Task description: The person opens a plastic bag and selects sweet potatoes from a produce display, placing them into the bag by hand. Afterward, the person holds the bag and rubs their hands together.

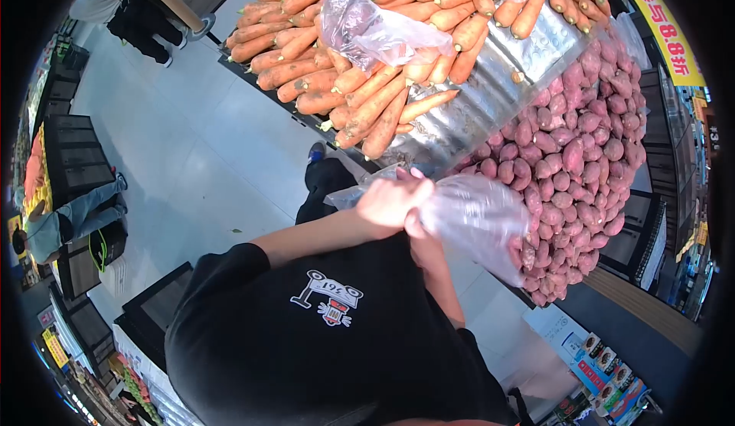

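Around you lay the pale floor [191,135], with one person [142,22] at the upper left and another [73,219] at the lower left, both well apart from you. Your black shirt [306,365] filled the lower middle. Ahead of you spread the carrots [306,81], heaped partly over a silver sheet [528,66], with the sweet potatoes [574,158] piled to their right. Your clear bag [475,219] was in front of your body, its puffed end overlapping the sweet potatoes in view; I could not tell whether it touched them or what it held. A loose bag [379,32] rested on the carrots. Your left hand [390,202] had its fingers bunched around the clear bag's gathered neck. Your right hand [421,241] was just below, against the plastic; its fingers were blurred and partly hidden, so I could not tell whether they pinched.
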A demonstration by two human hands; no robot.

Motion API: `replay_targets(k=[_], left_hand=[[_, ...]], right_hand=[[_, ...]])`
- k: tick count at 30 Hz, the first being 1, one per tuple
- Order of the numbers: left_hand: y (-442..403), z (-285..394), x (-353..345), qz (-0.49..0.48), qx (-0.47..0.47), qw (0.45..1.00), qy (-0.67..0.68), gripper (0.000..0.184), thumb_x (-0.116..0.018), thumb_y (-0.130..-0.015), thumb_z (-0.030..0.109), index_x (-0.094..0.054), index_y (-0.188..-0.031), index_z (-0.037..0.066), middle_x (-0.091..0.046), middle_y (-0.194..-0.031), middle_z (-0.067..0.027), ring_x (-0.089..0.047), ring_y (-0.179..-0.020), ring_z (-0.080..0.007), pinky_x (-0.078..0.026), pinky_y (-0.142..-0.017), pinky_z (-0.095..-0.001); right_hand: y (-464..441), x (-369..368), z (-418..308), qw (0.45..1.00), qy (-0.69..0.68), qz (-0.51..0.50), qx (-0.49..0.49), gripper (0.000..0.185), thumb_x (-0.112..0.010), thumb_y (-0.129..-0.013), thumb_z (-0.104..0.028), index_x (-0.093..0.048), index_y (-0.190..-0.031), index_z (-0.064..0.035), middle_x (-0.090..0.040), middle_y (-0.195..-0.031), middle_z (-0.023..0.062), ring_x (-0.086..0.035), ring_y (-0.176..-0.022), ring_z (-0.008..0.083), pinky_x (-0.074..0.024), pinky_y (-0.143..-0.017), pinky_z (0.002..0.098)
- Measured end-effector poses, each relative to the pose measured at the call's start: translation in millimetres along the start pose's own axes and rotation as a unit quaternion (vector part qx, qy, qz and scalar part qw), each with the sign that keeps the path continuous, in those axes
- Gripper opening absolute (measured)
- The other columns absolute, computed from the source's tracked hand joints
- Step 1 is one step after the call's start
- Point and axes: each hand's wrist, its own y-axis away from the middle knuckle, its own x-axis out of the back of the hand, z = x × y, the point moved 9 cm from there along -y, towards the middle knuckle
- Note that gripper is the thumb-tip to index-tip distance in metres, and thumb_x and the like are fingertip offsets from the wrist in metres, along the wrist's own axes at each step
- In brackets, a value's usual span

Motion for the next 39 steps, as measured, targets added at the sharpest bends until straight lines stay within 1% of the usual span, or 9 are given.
replay_targets(k=[4, 8, 9, 13, 16, 23, 27, 33, 39], left_hand=[[-10.4, 12.2, 43.6, 0.140, -0.127, 0.982, 0.005, 0.050, -0.066, -0.089, 0.012, -0.056, -0.136, -0.003, -0.071, -0.098, -0.0194, -0.075, -0.083, -0.0365, -0.061, -0.066, -0.0452], [3.6, -1.8, 70.9, 0.222, -0.192, 0.956, -0.027, 0.053, -0.067, -0.084, 0.010, -0.059, -0.134, -0.008, -0.070, -0.107, -0.0184, -0.074, -0.090, -0.0327, -0.061, -0.072, -0.0424], [2.8, -11.8, 83.3, 0.203, -0.176, 0.963, -0.022, 0.053, -0.067, -0.084, 0.011, -0.060, -0.133, -0.007, -0.070, -0.108, -0.0173, -0.073, -0.093, -0.0320, -0.060, -0.077, -0.0415], [7.7, -36.3, 158.6, 0.193, -0.143, 0.970, -0.048, 0.051, -0.066, -0.085, 0.015, -0.062, -0.133, -0.003, -0.069, -0.115, -0.0153, -0.069, -0.108, -0.0316, -0.054, -0.098, -0.0443], [26.6, -54.1, 226.0, 0.352, -0.160, 0.908, -0.162, 0.048, -0.072, -0.082, 0.016, -0.066, -0.127, 0.001, -0.069, -0.118, -0.0134, -0.066, -0.114, -0.0313, -0.050, -0.106, -0.0485], [61.6, -199.1, 269.0, 0.388, -0.085, 0.918, -0.008, 0.017, -0.083, -0.085, 0.012, -0.070, -0.093, 0.005, -0.070, -0.097, -0.0073, -0.067, -0.085, -0.0294, -0.051, -0.076, -0.0433], [76.0, -231.0, 277.2, 0.359, -0.084, 0.930, 0.012, 0.023, -0.085, -0.084, 0.012, -0.064, -0.078, 0.004, -0.070, -0.092, -0.0064, -0.067, -0.080, -0.0291, -0.053, -0.071, -0.0428], [77.6, -263.1, 281.2, 0.331, -0.069, 0.938, 0.072, 0.016, -0.081, -0.084, 0.006, -0.069, -0.093, 0.002, -0.070, -0.106, -0.0094, -0.069, -0.089, -0.0304, -0.056, -0.085, -0.0436], [64.8, -252.6, 316.3, 0.332, -0.144, 0.923, 0.128, 0.056, -0.075, -0.083, -0.001, -0.062, -0.138, -0.001, -0.063, -0.140, -0.0203, -0.065, -0.126, -0.0406, -0.053, -0.106, -0.0505]], right_hand=[[-46.5, -7.4, -15.2, 0.984, -0.138, 0.113, 0.004, 0.053, -0.051, -0.115, -0.042, -0.051, -0.146, 0.0013, -0.058, -0.150, 0.0191, -0.055, -0.141, 0.0299, -0.0389, -0.125, 0.0442], [-83.5, 1.9, -34.7, 0.976, -0.124, 0.170, 0.063, 0.040, -0.038, -0.120, -0.038, -0.057, -0.116, -0.0024, -0.072, -0.107, 0.0160, -0.072, -0.113, 0.0338, -0.0542, -0.107, 0.0500], [-93.8, -6.3, -52.3, 0.966, -0.113, 0.226, 0.060, 0.040, -0.039, -0.120, -0.040, -0.056, -0.103, -0.0078, -0.061, -0.082, 0.0055, -0.069, -0.081, 0.0249, -0.0579, -0.088, 0.0441], [-148.0, -64.7, -107.4, 0.976, -0.172, 0.100, 0.090, 0.039, -0.041, -0.119, -0.043, -0.054, -0.096, -0.0147, -0.032, -0.068, -0.0057, -0.028, -0.056, 0.0093, -0.0407, -0.062, 0.0295], [-188.4, -83.3, -175.8, 0.963, -0.158, 0.090, 0.200, 0.035, -0.048, -0.117, -0.042, -0.057, -0.099, -0.0137, -0.033, -0.066, -0.0067, -0.028, -0.052, 0.0070, -0.0347, -0.053, 0.0270], [-390.6, 9.6, -259.5, 0.951, -0.072, 0.237, 0.183, 0.031, -0.048, -0.118, -0.035, -0.053, -0.098, -0.0122, -0.036, -0.072, -0.0066, -0.032, -0.060, 0.0083, -0.0384, -0.063, 0.0279], [-475.3, 38.5, -239.9, 0.965, 0.012, 0.262, 0.020, 0.030, -0.057, -0.113, -0.031, -0.059, -0.122, -0.0025, -0.065, -0.104, 0.0103, -0.063, -0.101, 0.0273, -0.0536, -0.102, 0.0483], [-474.3, 5.3, -236.4, 0.952, 0.062, 0.300, -0.003, 0.064, -0.055, -0.112, -0.037, -0.042, -0.158, 0.0059, -0.053, -0.158, 0.0206, -0.051, -0.146, 0.0348, -0.0377, -0.126, 0.0477], [-337.2, -78.4, -218.0, 0.874, 0.104, 0.385, 0.279, 0.062, -0.050, -0.115, -0.034, -0.039, -0.161, 0.0073, -0.041, -0.167, 0.0234, -0.044, -0.151, 0.0348, -0.0332, -0.129, 0.0473]])
